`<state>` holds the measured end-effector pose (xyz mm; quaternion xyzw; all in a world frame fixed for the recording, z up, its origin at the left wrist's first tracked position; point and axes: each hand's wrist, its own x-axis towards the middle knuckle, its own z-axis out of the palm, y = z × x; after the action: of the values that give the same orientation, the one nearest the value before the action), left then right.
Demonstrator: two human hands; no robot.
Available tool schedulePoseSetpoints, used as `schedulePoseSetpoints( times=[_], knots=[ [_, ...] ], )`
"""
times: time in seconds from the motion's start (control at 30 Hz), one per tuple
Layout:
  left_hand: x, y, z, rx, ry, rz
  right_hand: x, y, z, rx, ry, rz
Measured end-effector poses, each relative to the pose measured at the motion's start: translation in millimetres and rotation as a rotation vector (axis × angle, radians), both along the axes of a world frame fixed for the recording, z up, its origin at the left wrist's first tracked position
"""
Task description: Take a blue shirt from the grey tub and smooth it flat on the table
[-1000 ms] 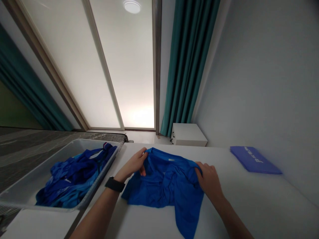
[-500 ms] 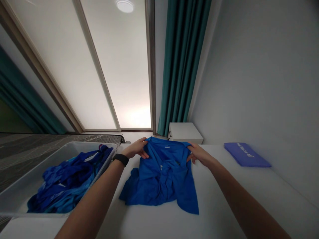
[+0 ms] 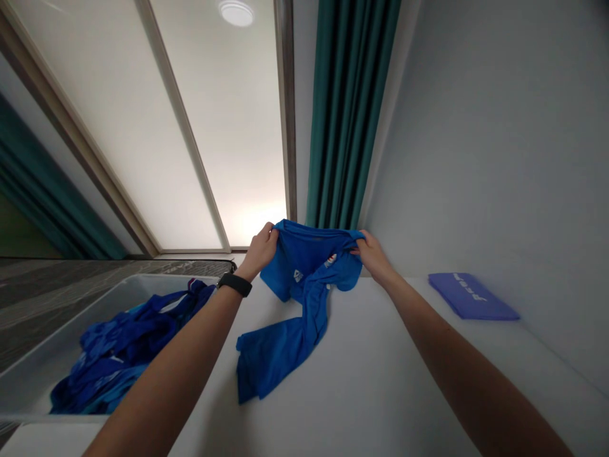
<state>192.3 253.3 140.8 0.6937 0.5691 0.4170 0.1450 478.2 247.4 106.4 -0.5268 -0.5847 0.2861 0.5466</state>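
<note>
1. Shirt (image 3: 314, 311), blue, hangs stretched between the two hands, its upper part held out at the far side of the white table (image 3: 380, 368); the gathered upper edge runs side to side, dipping slightly toward the right
2. From that edge the long axis drops toward the person, narrows into twisted cloth midway and bends left, so the lower end points to the near left; whether that end touches the table I cannot tell
3. Left hand (image 3: 261, 249), with a black wristband (image 3: 236, 284) behind it, is clamped on the upper left corner; right hand (image 3: 373, 256) pinches the upper right corner between thumb and fingers
4. The cloth bears a white logo on its left and a white patch with some red near the right hand, both too small to read; the purple-blue packet (image 3: 476, 298) at far right carries white lettering, not legible
5. At left stands a pale bin (image 3: 31, 387) of blue clothes (image 3: 128, 333), near the left forearm (image 3: 176, 358); white tabletop stretches between shirt and packet, crossed by the right forearm (image 3: 442, 343), up to the wall (image 3: 485, 158)
</note>
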Motion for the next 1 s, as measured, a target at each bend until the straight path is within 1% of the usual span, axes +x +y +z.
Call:
schedulePoseSetpoints(
  times=[0.1,0.2,0.27,0.37,0.5,0.53,0.6,0.67,0.73,0.77,0.8,0.83,0.87,0.9,0.93,1.0],
  knots=[
    [-2.6,-6.4,10.7,-0.029,-0.018,0.006,4.1,-2.1,5.4,0.07,-0.183,-0.117],
    [-6.1,-14.3,12.0,-0.042,0.013,0.046,8.1,-8.0,5.7,0.078,-0.291,-0.184],
    [-8.9,-18.4,9.8,-0.035,0.039,0.052,10.0,-10.7,4.1,0.067,-0.303,-0.167],
    [-15.4,-21.9,4.4,-0.036,0.063,0.027,12.7,-13.3,0.5,0.051,-0.304,-0.087],
    [-28.1,-21.6,-7.4,-0.062,0.074,-0.036,16.9,-24.8,-2.5,-0.039,-0.337,0.009],
    [-31.2,-20.9,-11.6,-0.053,0.076,-0.061,17.8,-30.7,-2.3,-0.084,-0.337,0.063],
    [-35.5,-19.7,-21.5,-0.042,0.072,-0.12,18.8,-46.3,-0.2,-0.213,-0.324,0.261],
    [-36.3,-19.8,-32.1,-0.061,0.032,-0.189,18.0,-65.0,4.1,-0.4,-0.333,0.557],
    [-32.4,-22.4,-41.1,-0.088,-0.055,-0.257,14.1,-82.4,9.8,-0.608,-0.406,0.845],
    [-28.9,-24.8,-44.2,-0.103,-0.12,-0.292,10.7,-89.1,12.6,-0.675,-0.427,0.957],
    [-24.5,-27.9,-46.3,-0.124,-0.192,-0.328,6.2,-93.8,15.1,-0.713,-0.435,1.034],
    [-19.4,-31.5,-47.2,-0.146,-0.257,-0.365,0.7,-96.3,16.8,-0.704,-0.434,1.058],
    [-14.2,-35.5,-47.2,-0.168,-0.311,-0.402,-5.6,-96.6,17.6,-0.646,-0.44,1.021],
    [-8.9,-39.6,-46.3,-0.19,-0.349,-0.438,-12.6,-94.9,17.3,-0.541,-0.464,0.931],
    [-3.9,-43.8,-45.0,-0.208,-0.373,-0.47,-19.8,-91.8,16.0,-0.39,-0.506,0.798],
    [4.5,-51.3,-42.0,-0.246,-0.392,-0.527,-34.2,-83.9,11.3,-0.023,-0.628,0.529]
  ],
)
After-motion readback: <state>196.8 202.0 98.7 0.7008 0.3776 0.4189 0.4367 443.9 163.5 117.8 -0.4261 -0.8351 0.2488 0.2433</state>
